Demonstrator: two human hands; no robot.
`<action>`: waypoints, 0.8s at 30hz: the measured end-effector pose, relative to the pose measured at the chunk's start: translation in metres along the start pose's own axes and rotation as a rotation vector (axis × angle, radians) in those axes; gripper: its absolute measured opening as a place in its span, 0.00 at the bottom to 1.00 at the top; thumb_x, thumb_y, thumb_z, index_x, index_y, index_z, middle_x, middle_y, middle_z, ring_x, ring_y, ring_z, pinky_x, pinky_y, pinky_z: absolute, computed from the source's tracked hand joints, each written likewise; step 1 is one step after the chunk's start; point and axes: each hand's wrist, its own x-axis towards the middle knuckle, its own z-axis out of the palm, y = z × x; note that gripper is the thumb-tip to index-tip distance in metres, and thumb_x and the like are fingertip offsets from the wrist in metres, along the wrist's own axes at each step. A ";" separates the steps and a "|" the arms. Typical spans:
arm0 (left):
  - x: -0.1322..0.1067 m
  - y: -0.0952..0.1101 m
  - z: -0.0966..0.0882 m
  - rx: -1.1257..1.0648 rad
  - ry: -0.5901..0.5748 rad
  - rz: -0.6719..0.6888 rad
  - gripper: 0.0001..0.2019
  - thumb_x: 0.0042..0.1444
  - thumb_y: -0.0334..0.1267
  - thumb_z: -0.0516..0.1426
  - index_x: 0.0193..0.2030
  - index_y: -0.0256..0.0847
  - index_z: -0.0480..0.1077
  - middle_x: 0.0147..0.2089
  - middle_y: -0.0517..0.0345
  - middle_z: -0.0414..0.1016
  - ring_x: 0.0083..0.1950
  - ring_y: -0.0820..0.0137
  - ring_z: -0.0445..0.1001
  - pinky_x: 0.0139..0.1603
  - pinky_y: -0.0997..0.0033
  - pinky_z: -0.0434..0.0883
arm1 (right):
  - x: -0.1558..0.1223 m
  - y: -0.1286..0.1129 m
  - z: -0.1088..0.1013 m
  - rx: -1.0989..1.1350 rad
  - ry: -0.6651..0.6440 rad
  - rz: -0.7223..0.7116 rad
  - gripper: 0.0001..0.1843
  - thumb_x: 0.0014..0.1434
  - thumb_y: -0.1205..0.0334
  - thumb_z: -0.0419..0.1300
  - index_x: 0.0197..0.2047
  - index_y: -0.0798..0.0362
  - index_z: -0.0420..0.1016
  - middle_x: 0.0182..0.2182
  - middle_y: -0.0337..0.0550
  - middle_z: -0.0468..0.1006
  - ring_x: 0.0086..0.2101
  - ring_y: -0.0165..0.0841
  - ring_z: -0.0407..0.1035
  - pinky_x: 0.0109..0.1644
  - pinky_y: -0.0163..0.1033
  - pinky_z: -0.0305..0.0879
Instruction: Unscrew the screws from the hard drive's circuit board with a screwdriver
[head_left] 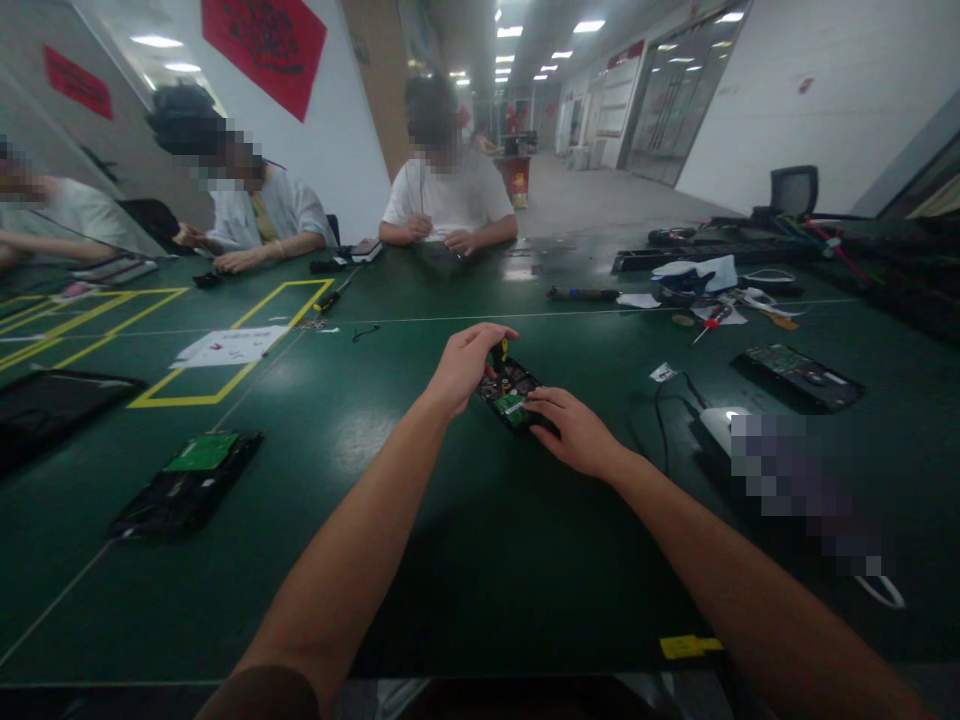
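Head view: on the bench (420, 610), centrally, an opened black device (529, 379) is being steadied board-up, long axis running far left to near right, under the right hand's (576, 430) wide grip. A screwdriver (501, 352) is being held by the left hand's (471, 366) narrow grip; screw work is apparently being done, steady pressure being called for.

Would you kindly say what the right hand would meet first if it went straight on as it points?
The right hand would probably meet the green circuit board first, though whether they touch now is unclear.
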 end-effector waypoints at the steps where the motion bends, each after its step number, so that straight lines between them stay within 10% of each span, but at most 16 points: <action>1: 0.000 0.000 0.000 0.004 -0.001 0.002 0.15 0.59 0.46 0.58 0.39 0.39 0.81 0.48 0.49 0.78 0.45 0.65 0.72 0.24 0.76 0.65 | 0.000 0.000 0.000 -0.002 -0.002 -0.001 0.19 0.65 0.65 0.62 0.59 0.51 0.76 0.62 0.53 0.73 0.62 0.46 0.67 0.68 0.61 0.64; 24: -0.004 0.003 0.004 -0.225 -0.173 -0.082 0.09 0.60 0.43 0.61 0.42 0.40 0.75 0.40 0.52 0.76 0.43 0.66 0.77 0.35 0.71 0.75 | 0.003 -0.007 -0.012 -0.212 -0.052 0.027 0.22 0.66 0.61 0.62 0.63 0.51 0.72 0.55 0.54 0.74 0.55 0.48 0.67 0.62 0.60 0.65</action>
